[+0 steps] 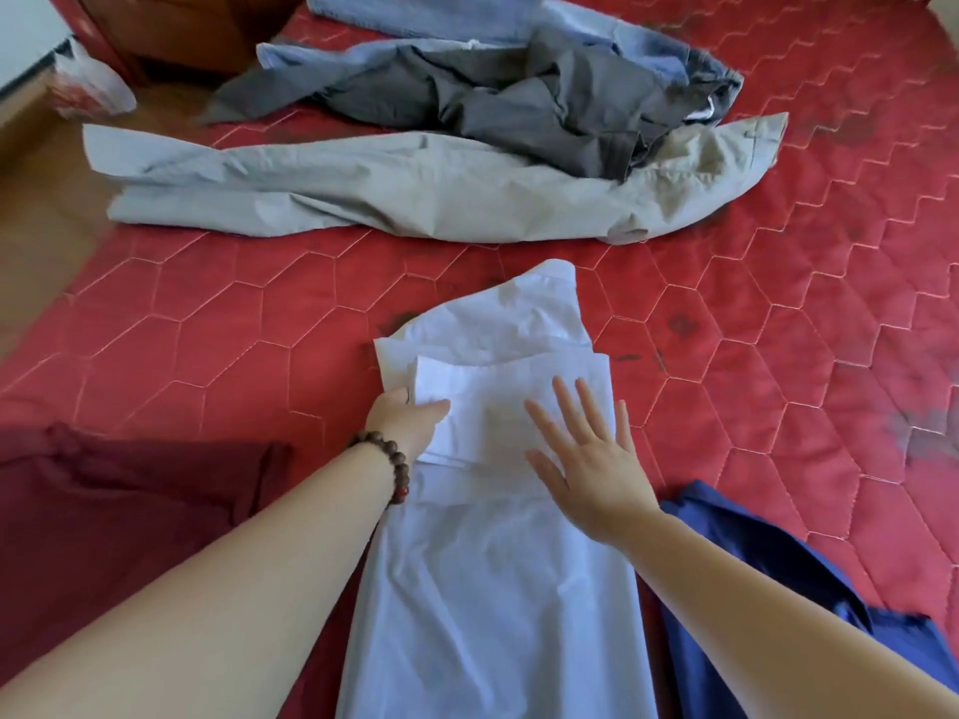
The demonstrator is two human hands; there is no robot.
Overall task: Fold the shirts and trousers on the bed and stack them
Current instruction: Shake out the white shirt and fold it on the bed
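A pale blue-white shirt point(493, 604) lies lengthwise on the red quilted bed point(778, 355), narrowed into a long strip with its sleeves folded across the chest. My left hand point(407, 420), with a bead bracelet on the wrist, grips the folded sleeve edge at the shirt's left side. My right hand point(586, 459) rests flat on the shirt with fingers spread, pressing the folded sleeve down. Further back lie beige trousers point(415, 189), a dark grey garment point(508, 103) and a light blue garment point(519, 33), all unfolded.
A dark red garment point(119, 516) lies at my left and a dark blue one point(768, 573) at my right, both near the front. A plastic bag point(88, 88) and wooden furniture point(171, 28) stand beyond the bed's far left edge.
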